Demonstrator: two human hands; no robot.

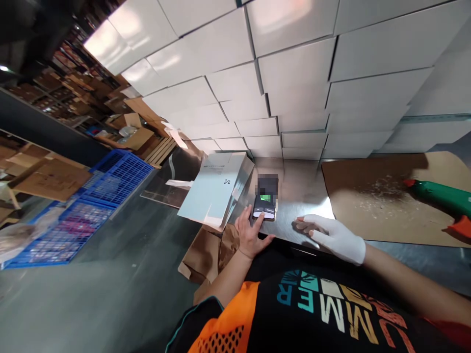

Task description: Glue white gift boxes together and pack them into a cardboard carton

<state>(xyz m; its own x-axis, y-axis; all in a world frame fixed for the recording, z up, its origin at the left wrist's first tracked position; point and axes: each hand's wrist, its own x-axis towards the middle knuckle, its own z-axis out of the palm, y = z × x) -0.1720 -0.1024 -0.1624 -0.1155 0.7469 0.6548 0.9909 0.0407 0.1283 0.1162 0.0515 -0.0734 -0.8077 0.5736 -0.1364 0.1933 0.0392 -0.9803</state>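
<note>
A phone (265,198) lies on the metal tabletop (298,176), its lit screen partly blurred. My bare left hand (250,237) is at its lower end, fingers apart, with one fingertip over the bottom of the screen. Apart from the phone, my right hand (340,239) rests near the table's front edge in a white glove that leaves fingertips bare. Its fingers are loosely bent and apart, with nothing visible in them. Left of the phone is a stack of pale blue folded card sheets (209,189).
White boxes (294,68) form a high wall behind the table. To the right, a green tool with an orange trigger (441,196) lies on brown cardboard (360,211) scattered with whitish bits. Brown paper (202,252) sits below the table edge; blue crates (121,171) stand at left.
</note>
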